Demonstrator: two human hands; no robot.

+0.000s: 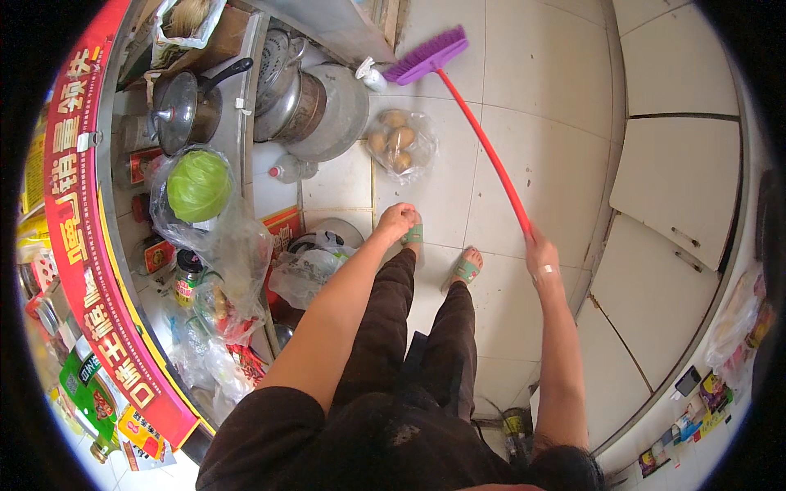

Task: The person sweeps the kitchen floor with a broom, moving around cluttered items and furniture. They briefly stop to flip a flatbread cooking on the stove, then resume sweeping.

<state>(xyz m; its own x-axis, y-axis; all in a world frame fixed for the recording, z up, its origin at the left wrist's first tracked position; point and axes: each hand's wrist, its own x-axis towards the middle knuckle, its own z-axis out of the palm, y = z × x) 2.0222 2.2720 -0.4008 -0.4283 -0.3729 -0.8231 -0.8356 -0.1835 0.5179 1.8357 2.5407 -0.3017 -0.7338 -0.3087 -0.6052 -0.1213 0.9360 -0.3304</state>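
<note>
My right hand (pixel 541 250) is closed around the upper end of the red handle of a broom (pixel 485 138). The purple broom head (pixel 430 55) rests on the tiled floor at the top, bristles towards the upper left. My left hand (pixel 396 221) hangs in front of me above my left foot, its fingers curled; whether anything is between them cannot be told. A clear plastic bag of round brown produce (pixel 400 140) lies on the floor beyond it. Close to the broom head stands a white spray bottle (pixel 371 76).
Shelves at left hold a lidded pan (pixel 178 113), a bagged green cabbage (pixel 199 186) and jars. Metal pots (pixel 301 107) and a plastic bottle (pixel 293 169) sit at the lower level. White cabinets (pixel 675 178) line the right side. A bagged item (pixel 307 276) lies by my left leg.
</note>
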